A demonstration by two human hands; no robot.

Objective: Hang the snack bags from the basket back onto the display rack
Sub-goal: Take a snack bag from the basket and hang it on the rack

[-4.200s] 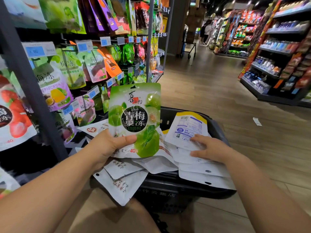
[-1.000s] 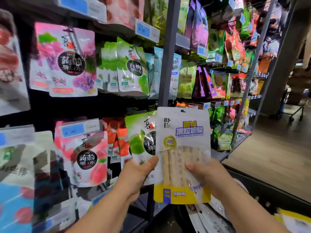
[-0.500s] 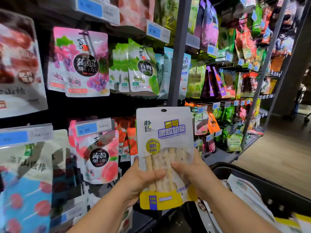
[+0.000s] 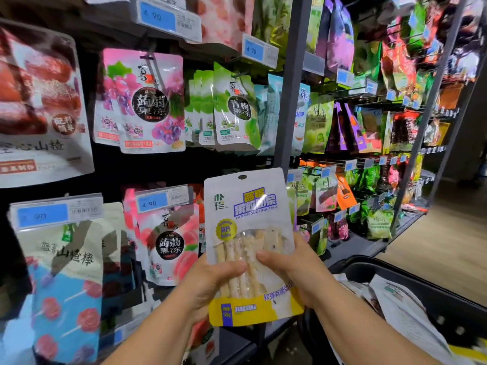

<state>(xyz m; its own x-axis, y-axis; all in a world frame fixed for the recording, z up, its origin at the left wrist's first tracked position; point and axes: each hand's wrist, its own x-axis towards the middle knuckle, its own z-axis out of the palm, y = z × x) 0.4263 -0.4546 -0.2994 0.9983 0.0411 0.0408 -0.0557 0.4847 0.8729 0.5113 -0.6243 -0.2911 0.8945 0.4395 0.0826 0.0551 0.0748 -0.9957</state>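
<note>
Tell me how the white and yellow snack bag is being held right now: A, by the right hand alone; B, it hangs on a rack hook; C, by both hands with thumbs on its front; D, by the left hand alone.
C: the left hand and the right hand both grip the white and yellow snack bag, each thumb pressed on its clear window.

One white-and-yellow snack bag [image 4: 250, 225]. Two hands: the left hand [image 4: 210, 280] and the right hand [image 4: 290, 270]. One black basket [image 4: 421, 291]. Four large blue price tags [image 4: 152, 204] up close. The hanging bags [image 4: 150, 101] on the display rack [image 4: 290, 101] are too many to count.
</note>
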